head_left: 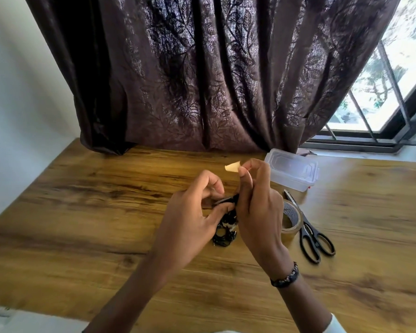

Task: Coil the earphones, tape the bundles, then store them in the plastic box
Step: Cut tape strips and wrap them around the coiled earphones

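A coiled bundle of black earphones (226,230) hangs between my two hands above the wooden table (94,212). My left hand (192,212) pinches the upper part of the bundle with thumb and fingers. My right hand (257,203) pinches a short strip of pale tape (233,167) between thumb and forefinger, and its lower fingers lie against the bundle. The strip sticks up and curls to the left. A clear plastic box (292,171) with its lid on sits behind my right hand.
A roll of clear tape (291,218) lies right of my right hand, with black scissors (310,234) beside it. A dark curtain (202,80) hangs at the table's back edge, and a window (394,80) is at the right.
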{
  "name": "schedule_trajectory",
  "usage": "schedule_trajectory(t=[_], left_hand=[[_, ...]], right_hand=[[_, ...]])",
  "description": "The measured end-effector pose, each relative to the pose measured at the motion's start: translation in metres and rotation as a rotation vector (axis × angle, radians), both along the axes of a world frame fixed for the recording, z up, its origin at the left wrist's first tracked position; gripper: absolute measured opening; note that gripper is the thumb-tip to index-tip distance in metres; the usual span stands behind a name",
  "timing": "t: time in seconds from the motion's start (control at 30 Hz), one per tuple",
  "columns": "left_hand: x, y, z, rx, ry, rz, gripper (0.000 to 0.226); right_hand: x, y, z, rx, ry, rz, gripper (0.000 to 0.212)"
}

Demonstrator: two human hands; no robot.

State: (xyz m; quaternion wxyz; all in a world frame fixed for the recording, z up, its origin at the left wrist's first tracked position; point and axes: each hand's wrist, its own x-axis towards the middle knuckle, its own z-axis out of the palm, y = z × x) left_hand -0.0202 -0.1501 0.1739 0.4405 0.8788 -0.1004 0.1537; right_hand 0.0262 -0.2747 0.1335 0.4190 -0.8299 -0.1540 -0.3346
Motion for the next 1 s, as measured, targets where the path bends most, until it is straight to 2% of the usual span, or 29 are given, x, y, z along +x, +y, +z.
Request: schedule_trajectory(t=[0.17,0.3,0.5,0.63,0.73,0.8,1.0], left_hand=[[-0.002,0.002,-0.004,-0.054,0.064,-0.03,0.026],[-0.001,-0.002,-0.006,-0.076,-0.045,0.062,0.023],[0.001,-0.001,-0.002,0.044,-0.12,0.147,0.038],[0.002,-0.001,-0.003,0.15,-0.181,0.163,0.021],[0.001,0.0,-0.004,0.162,-0.164,0.141,0.016],[0.002,0.001,-0.004,0.164,-0.158,0.124,0.015],[0.005,0.0,-0.005,0.186,-0.176,0.138,0.013]], right_hand=[[0.0,-0.002,0.005,0.095,0.012,0.046,0.006],[0.0,-0.006,0.011,0.126,0.113,0.148,0.011],[0.002,-0.023,0.026,0.169,0.428,0.435,0.01],[0.01,-0.032,0.029,0.227,0.626,0.562,0.013],[0.016,-0.034,0.031,0.246,0.679,0.633,0.025],[0.017,-0.034,0.034,0.258,0.698,0.669,0.026],[0.013,-0.033,0.039,0.254,0.676,0.703,0.04]])
